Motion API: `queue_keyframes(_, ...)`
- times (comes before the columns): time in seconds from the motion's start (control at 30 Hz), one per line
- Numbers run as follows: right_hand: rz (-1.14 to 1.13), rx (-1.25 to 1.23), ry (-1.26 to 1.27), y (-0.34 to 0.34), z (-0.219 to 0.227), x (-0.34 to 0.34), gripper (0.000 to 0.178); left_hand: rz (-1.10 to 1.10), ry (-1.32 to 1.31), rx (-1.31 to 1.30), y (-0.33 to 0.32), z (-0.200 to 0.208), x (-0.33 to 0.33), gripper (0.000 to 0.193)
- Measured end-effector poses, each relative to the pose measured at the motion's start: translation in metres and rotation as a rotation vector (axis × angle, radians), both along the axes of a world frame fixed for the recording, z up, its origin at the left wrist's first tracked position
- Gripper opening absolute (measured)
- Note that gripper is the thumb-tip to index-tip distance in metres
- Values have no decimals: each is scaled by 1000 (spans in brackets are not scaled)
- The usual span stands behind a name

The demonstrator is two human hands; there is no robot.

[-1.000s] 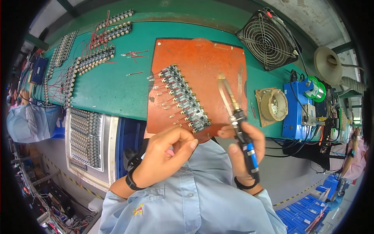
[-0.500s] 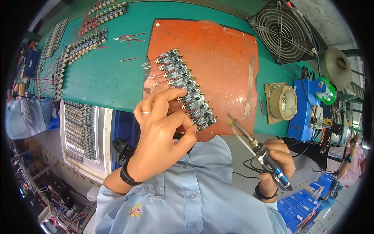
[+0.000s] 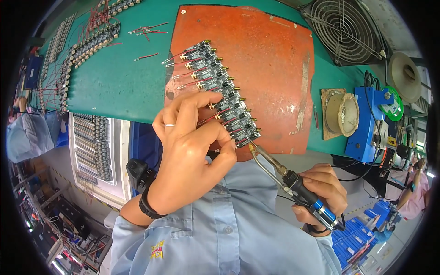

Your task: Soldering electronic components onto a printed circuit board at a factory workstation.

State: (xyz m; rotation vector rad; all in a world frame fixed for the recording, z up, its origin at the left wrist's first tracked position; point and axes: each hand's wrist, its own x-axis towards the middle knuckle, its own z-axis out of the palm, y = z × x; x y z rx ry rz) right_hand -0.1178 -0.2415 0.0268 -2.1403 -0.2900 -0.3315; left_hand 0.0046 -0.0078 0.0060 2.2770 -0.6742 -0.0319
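Note:
A strip of joined circuit boards (image 3: 224, 87) lies slanted on the orange mat (image 3: 270, 59), with brass-coloured pins on its right edge and short red wires on its left. My left hand (image 3: 190, 133) is over the strip's lower left side. One fingertip presses on the boards; thumb and forefinger pinch together at the lower end, where what they hold is hidden. In my right hand (image 3: 325, 190) is a soldering iron (image 3: 295, 183) with a thin metal feed tube beside its barrel. Its tip meets or nearly meets the strip's bottom corner.
Loose red wires (image 3: 149, 31) and wired board strips (image 3: 94, 43) lie on the green bench at left. A white tray of boards (image 3: 91, 149) sits below them. To the right stand a round tip-cleaning pot (image 3: 346, 114), a blue solder feeder (image 3: 364, 128) and a fan (image 3: 343, 30).
The soldering iron has moved left, its tip going from apart from the strip to its bottom corner. My left hand keeps its pinch at the strip. The whole view has shifted slightly.

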Motion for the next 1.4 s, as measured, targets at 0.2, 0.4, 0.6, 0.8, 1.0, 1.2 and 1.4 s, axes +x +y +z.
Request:
queue_keyframes(0.2,3,-41,11,1,-2,2,47,3,-8,3,0,0,0,12)
queue_keyframes(0.4,10,-57,48,2,1,4,47,0,-14,1,0,-1,0,11)
queue_keyframes(0.6,28,-71,61,1,5,6,48,-15,20,14,0,3,1,8)
queue_keyframes(0.8,-7,5,-10,-2,1,0,51,4,-12,-7,-1,0,0,11)
queue_keyframes(1.0,11,-30,12,-1,0,2,52,7,-3,3,0,1,0,12)
queue_keyframes(1.2,20,-37,14,-1,0,3,52,10,2,-5,-1,0,-1,12)
queue_keyframes(1.4,11,-30,-12,-4,0,4,52,-34,22,46,2,6,0,9)
